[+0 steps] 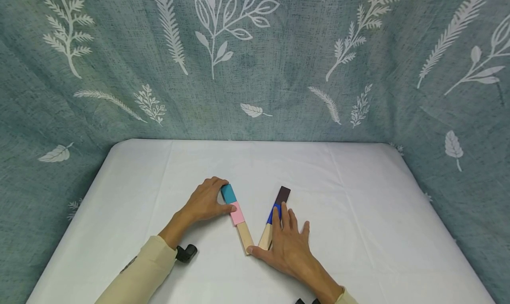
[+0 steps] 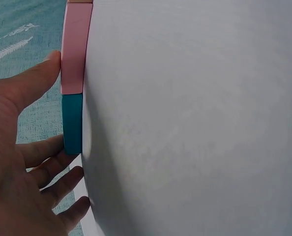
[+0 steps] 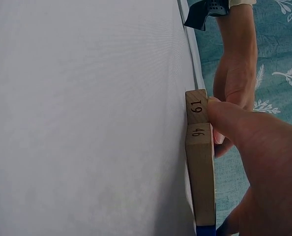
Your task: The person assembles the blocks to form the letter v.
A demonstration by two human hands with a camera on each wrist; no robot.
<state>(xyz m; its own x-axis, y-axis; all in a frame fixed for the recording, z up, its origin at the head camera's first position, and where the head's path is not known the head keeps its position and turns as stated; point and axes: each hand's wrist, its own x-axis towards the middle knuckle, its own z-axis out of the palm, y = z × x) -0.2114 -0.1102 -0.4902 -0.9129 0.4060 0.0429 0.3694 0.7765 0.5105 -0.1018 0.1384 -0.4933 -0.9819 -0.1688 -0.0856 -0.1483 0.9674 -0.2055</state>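
Two slanting rows of wooden blocks form a V on the table. The left row has a teal block [image 1: 229, 193] at the far end, a pink block [image 1: 238, 215] and a plain wood block [image 1: 245, 238]. In the other row are a dark brown block [image 1: 283, 195], a blue block [image 1: 270, 214] and another plain block [image 1: 264, 237]. My left hand [image 1: 205, 202] touches the pink block with its thumb and the teal block's far end with a finger. Fingers of my right hand [image 1: 290, 248] lie extended over the blue block, its thumb touching the left plain block's near end.
A white cloth covers the table [image 1: 358, 251]. Behind and around it hangs a blue-green curtain [image 1: 279, 96] with white leaf prints. Dark wrist cameras sit at both cuffs, one clearly visible beside the left sleeve [image 1: 139, 268].
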